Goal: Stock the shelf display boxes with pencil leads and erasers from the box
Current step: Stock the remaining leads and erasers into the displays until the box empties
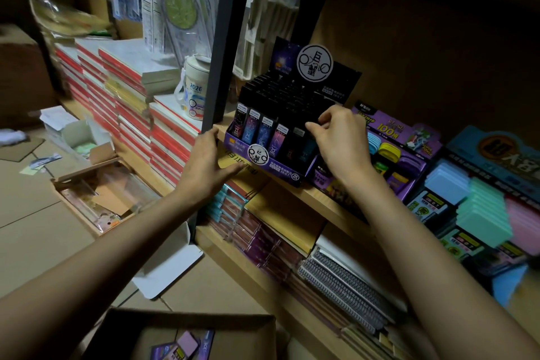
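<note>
Bracing on the shelf (309,199) edge: left hand (204,164), grip open, palm flat on the wood, thumb up against the black post (228,38), fingers spread under the left corner of the lead box (263,159). Nothing held.

Far left on the floor: open carton (96,193) with clear packets inside, small white box (79,131) with green contents behind it. Stacked red-edged notebooks (125,96) along the lower-left shelving, white mug (193,90) on top.

Bottom centre: supply box (187,339) on the floor, flaps open, a few purple packs (181,349) lying in it.

Centre, on the shelf: lead box upright, purple front, black header card, rows of dark lead tubes (268,131) standing in it. Front row nearly full.

Right hand (336,140) over the box's right front corner, grip closed, fingertips pinched at the top of a dark tube there. Cannot tell if pinching the tube itself or just touching it.

Just right, touching the lead box: purple display (403,152) with coloured cases in it. Further right: display (479,202) with blue, mint and pink erasers stacked in rows.

Lower shelf: spiral notebooks (344,289) and packets lying flat.
</note>
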`<move>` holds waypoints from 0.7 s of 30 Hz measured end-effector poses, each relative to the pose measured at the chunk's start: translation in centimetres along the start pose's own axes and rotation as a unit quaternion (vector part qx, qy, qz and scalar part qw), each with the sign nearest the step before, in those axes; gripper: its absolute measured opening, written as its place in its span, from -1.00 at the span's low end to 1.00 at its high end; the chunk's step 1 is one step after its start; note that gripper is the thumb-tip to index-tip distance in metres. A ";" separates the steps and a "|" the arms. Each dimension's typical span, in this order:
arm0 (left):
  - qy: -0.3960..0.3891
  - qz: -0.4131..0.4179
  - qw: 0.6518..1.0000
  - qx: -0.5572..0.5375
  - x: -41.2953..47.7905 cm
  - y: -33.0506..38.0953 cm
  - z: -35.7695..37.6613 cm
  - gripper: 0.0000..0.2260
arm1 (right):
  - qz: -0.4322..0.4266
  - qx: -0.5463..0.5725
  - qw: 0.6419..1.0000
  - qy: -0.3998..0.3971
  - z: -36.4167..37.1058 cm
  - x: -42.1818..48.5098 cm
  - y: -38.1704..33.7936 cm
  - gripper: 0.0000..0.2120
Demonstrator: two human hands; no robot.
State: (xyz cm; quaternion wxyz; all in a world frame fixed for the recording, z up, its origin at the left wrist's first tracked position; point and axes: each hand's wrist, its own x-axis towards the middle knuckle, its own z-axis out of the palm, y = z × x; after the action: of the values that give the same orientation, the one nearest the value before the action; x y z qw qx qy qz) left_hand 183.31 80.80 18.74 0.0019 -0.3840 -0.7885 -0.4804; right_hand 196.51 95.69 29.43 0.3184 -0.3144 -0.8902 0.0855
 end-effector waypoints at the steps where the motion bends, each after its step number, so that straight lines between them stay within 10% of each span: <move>1: 0.009 -0.005 1.000 0.001 -0.9 -0.2 -0.3 -0.40 | 0.004 0.013 1.000 -0.001 -0.4 -0.5 0.2 -0.71; 6: -0.040 -0.072 0.996 -0.022 -7.2 -3.6 -0.7 -0.67 | -0.035 0.116 0.992 -0.030 -0.7 -6.6 1.3 -0.91; 12: -0.208 -0.218 0.953 -0.024 -17.7 -11.0 3.6 -0.71 | 0.002 0.081 0.940 -0.332 7.1 -18.4 4.1 -0.94; 21: -0.245 -0.365 0.898 -0.017 -32.3 -21.5 8.6 -0.73 | 0.230 0.073 0.817 -0.524 20.8 -35.5 9.4 -0.81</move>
State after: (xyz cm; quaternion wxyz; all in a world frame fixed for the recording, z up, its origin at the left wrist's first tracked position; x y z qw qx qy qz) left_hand 196.21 62.59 -14.14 -0.3735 -0.1750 -0.8403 -0.3517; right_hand 209.66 82.27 -8.38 -0.2035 -0.3933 -0.8153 0.3732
